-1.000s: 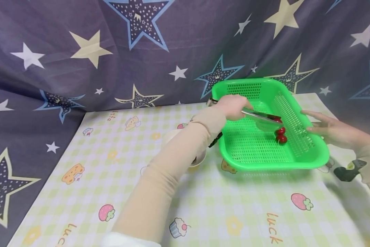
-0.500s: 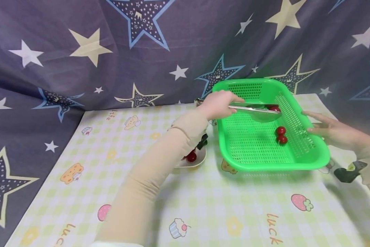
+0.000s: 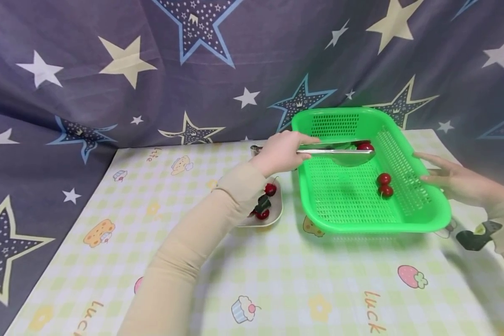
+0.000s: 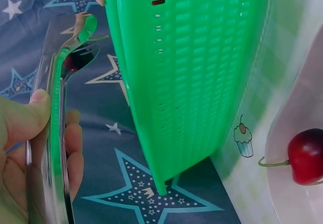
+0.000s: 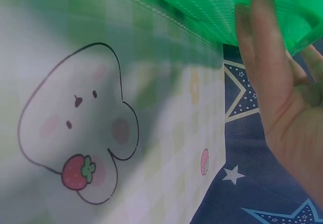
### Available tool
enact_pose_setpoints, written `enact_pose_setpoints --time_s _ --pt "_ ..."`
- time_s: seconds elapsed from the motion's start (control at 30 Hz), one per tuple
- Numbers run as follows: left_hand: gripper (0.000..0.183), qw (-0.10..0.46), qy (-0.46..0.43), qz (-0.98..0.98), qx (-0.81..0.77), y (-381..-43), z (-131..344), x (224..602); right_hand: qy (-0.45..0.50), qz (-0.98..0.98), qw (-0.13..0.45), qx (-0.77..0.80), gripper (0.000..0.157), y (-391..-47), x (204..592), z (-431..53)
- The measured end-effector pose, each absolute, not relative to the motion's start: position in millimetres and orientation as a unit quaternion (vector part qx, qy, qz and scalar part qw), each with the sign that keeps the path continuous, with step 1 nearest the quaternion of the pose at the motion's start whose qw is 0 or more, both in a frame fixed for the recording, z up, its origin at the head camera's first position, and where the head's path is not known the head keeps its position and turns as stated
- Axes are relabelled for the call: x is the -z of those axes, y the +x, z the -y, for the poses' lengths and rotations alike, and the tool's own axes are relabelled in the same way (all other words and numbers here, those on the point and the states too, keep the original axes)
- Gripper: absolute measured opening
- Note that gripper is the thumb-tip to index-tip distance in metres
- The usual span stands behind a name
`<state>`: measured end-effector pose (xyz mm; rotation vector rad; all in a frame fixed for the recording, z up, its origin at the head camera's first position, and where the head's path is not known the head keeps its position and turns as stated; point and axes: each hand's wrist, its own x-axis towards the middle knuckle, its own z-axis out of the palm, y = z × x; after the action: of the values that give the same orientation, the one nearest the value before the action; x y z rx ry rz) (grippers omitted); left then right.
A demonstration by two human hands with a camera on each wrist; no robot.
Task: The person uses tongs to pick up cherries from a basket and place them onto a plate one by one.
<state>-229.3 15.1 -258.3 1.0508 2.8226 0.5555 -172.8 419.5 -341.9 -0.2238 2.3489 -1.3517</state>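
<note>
My left hand (image 3: 280,151) grips a pair of metal tongs (image 3: 333,151), reaching over the left rim of a green plastic basket (image 3: 403,227). Pinched in the tongs' far ends is a red cherry (image 3: 365,146), partly hidden; the left wrist view shows the same cherry (image 4: 75,62) between the tips. Two more cherries (image 3: 384,178) lie in the basket near its right wall. My right hand (image 3: 457,177) rests against the basket's right side with its fingers extended, and the right wrist view has those fingers (image 5: 267,42) along the outer wall.
Left of the basket, partly under my left forearm, stands a white bowl (image 3: 273,221) with a few cherries (image 3: 270,189) in it. A checkered, printed cloth (image 3: 319,275) covers the table. Behind hangs a dark curtain (image 3: 109,102) with stars.
My left hand has moved left with the tongs, lifting a cherry from beside the other two in the basket. More of the white bowl shows. The right hand keeps its place.
</note>
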Motion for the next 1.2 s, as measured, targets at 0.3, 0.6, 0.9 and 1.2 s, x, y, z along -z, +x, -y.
enact_pose_setpoints --time_s 0.3,0.6,0.9,1.2 --pt "0.042 0.034 0.343 -0.916 -0.206 -218 2 264 -0.078 -0.85 0.2 0.48 0.071 -172 345 -421" --pt "0.043 -0.002 0.335 -0.912 -0.236 -206 25 274 -0.067 -0.856 0.208 0.469 0.07 -172 343 -420" --pt "0.04 -0.008 0.319 -0.915 -0.246 -200 43 281 -0.071 -0.858 0.21 0.463 0.07 -173 340 -419" --pt "0.04 -0.006 0.308 -0.921 -0.24 -202 68 281 -0.071 -0.857 0.212 0.465 0.07 -173 339 -416"
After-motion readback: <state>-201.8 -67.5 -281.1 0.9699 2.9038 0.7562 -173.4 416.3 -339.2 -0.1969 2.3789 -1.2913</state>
